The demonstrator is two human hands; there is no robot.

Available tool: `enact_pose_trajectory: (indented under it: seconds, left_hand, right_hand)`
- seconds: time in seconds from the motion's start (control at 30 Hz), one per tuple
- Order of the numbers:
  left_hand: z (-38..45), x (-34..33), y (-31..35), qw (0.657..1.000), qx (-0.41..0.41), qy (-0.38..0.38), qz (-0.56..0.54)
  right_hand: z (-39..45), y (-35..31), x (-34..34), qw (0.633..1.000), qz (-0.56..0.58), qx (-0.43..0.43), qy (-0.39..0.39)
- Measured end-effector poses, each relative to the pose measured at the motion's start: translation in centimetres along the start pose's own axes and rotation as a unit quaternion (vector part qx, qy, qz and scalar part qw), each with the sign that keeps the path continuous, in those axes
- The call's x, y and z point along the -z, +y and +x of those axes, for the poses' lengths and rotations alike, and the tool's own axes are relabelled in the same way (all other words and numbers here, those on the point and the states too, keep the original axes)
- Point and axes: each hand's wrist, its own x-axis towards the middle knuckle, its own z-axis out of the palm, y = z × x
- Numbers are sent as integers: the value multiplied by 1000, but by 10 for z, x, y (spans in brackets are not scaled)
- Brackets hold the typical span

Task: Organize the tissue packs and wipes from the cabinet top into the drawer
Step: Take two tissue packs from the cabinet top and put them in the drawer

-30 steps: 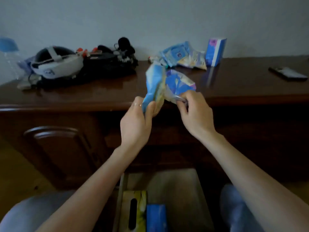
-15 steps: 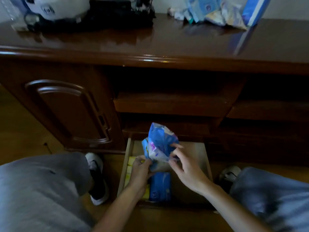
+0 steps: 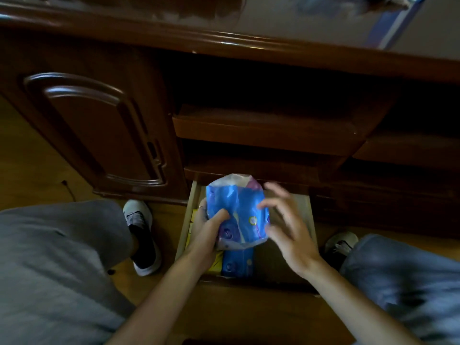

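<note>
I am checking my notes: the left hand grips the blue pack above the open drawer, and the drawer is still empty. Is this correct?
Not quite. The head view shows the left hand gripping the blue pack above the open drawer, but the drawer is not empty: a blue pack and something yellow lie inside.

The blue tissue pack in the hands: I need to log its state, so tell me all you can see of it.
The blue tissue pack is a soft, crinkled plastic wrapper, blue with purple and white print, its white top end bunched. It stands roughly upright above the open drawer. The left hand grips its lower left side, thumb across the front; the right hand, fingers spread, is at its right edge, contact unclear through blur. Another blue pack lies below it.
</note>
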Motion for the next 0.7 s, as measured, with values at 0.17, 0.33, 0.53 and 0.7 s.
enact_pose_trajectory:
  seconds: [0.17, 0.33, 0.53, 0.7]
  left_hand:
    - [-7, -10, -7, 998, 11, -51, 31]
    - [-7, -11, -8, 997, 8, 28, 72]
    - [28, -2, -31, 943, -90, 230, 223]
    - [51, 16, -51, 905, -30, 320, 280]
  right_hand:
    - [4, 0, -12, 962, 171, -206, -46]
    - [2, 14, -33, 963, 139, -220, -68]
    - [-2, 27, -69, 939, 172, -259, -148]
    - [11, 69, -79, 936, 115, -297, -148]
